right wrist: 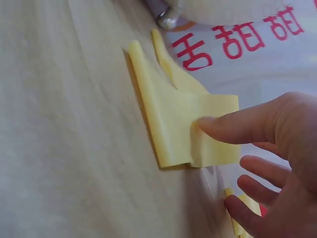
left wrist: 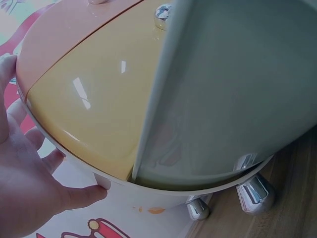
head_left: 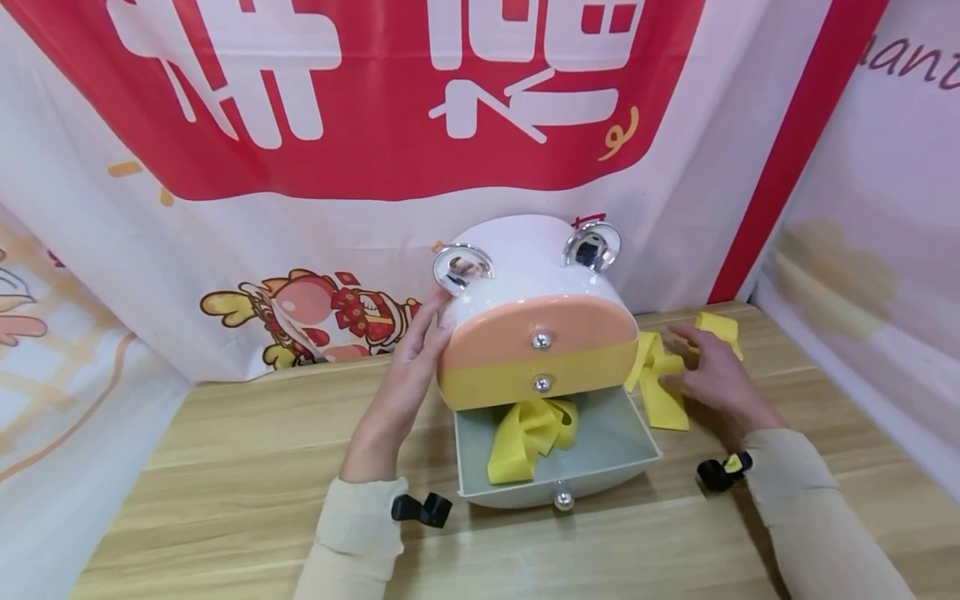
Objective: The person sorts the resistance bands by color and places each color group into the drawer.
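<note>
A small drawer box [head_left: 536,321] with a white top, silver eye-like rounds and orange and yellow fronts stands on the table. Its grey-green bottom drawer [head_left: 607,425] is pulled out and holds a crumpled yellow ribbon [head_left: 528,437]. My left hand [head_left: 408,367] rests against the box's left side, with the fingers spread along the rim and the thumb extended in the left wrist view. Right of the box, my right hand [head_left: 716,375] is over another yellow ribbon [head_left: 663,396]. The thumb overlaps this folded ribbon [right wrist: 171,119] in the right wrist view; thumb and fingers look apart.
The wooden table [head_left: 247,467] extends around the box. A printed white and red cloth [head_left: 360,225] hangs close behind it. Another patterned cloth [head_left: 862,292] stands at the right edge. Silver feet [left wrist: 255,194] hold the box off the table.
</note>
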A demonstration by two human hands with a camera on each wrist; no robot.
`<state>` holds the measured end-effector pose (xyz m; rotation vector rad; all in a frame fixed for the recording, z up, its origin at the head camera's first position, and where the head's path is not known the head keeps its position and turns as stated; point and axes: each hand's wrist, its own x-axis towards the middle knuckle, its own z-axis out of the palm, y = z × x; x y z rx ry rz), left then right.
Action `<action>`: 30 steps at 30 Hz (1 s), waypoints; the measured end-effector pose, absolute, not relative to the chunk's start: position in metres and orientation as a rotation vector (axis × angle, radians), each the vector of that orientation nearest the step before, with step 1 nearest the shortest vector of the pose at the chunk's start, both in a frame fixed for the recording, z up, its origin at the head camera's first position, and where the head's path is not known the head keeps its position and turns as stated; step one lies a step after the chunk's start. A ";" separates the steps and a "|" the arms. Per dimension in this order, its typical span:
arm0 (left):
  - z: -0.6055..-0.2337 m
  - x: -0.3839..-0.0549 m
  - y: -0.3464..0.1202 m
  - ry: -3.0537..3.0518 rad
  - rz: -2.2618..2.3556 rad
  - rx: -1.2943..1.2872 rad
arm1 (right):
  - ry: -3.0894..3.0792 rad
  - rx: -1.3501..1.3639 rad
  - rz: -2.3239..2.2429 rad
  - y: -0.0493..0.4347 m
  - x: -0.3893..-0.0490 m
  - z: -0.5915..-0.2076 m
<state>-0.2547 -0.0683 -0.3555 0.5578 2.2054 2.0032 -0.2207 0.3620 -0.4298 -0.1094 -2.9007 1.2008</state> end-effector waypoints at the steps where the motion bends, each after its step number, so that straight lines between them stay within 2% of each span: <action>1: -0.355 -0.255 -0.068 2.205 2.004 0.554 | -2.921 -0.081 1.189 0.362 -0.224 -0.429; 9: -0.356 -0.253 -0.068 2.184 2.009 0.556 | -3.034 0.055 1.234 0.360 -0.244 -0.424; 21: -0.356 -0.253 -0.071 2.189 2.025 0.561 | -3.016 0.220 0.943 0.356 -0.251 -0.430; 30: -0.355 -0.253 -0.070 2.188 2.020 0.571 | -2.837 -0.086 1.127 0.351 -0.219 -0.423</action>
